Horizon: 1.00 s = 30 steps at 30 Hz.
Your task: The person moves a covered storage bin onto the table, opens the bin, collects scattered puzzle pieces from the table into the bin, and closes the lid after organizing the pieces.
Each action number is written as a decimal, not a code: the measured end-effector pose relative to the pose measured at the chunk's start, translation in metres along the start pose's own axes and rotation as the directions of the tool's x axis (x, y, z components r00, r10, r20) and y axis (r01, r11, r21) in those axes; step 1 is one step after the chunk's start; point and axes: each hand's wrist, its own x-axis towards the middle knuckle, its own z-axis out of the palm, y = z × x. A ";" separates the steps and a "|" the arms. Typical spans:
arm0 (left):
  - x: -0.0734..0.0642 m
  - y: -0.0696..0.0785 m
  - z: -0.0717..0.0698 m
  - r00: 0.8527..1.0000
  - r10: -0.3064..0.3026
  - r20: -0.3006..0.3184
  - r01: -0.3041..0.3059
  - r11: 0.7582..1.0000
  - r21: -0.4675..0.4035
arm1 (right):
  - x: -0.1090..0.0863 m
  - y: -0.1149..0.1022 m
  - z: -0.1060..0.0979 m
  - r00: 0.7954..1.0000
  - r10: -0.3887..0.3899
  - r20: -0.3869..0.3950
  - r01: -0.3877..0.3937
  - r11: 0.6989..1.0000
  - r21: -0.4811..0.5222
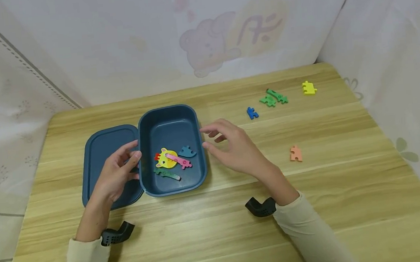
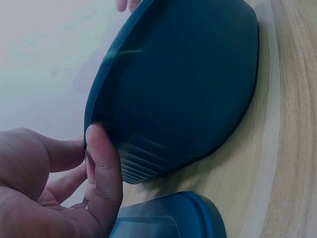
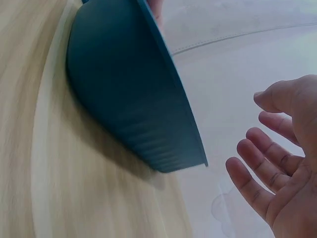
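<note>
A dark blue plastic box (image 1: 172, 128) stands on the table. Its left rim is pinched between the thumb and fingers of my left hand (image 1: 118, 172), as the left wrist view shows close up. Beside the right rim, my right hand (image 1: 230, 148) holds nothing; its fingers (image 3: 262, 153) are spread loosely, apart from the box wall in the right wrist view. Inside the box lie a yellow animal-head puzzle piece (image 1: 164, 160), a pink puzzle piece (image 1: 183, 161), a teal puzzle piece (image 1: 187, 151) and a dark green puzzle piece (image 1: 168, 174).
The matching blue lid (image 1: 99, 147) lies left of the box, partly under my left hand. To the right on the wooden table (image 1: 212, 239) are a blue piece (image 1: 252, 112), green pieces (image 1: 277, 96), a yellow piece (image 1: 308, 88) and an orange piece (image 1: 295, 154).
</note>
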 end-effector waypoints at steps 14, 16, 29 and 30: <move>-0.001 0.001 -0.002 1.000 -0.005 0.000 0.005 1.000 0.004 | -0.026 0.022 -0.017 0.999 0.048 -0.007 -0.049 0.997 -0.053; -0.002 0.001 -0.002 1.000 -0.011 -0.003 0.011 1.000 0.002 | -0.029 0.023 -0.018 0.998 0.057 -0.008 -0.057 0.996 -0.066; -0.001 0.000 -0.001 1.000 -0.011 0.003 0.011 1.000 0.006 | -0.057 0.030 -0.033 0.991 0.131 -0.018 -0.132 0.972 -0.193; -0.001 -0.001 -0.001 1.000 -0.011 0.003 0.011 1.000 0.005 | -0.060 0.030 -0.034 0.991 0.132 -0.018 -0.133 0.971 -0.197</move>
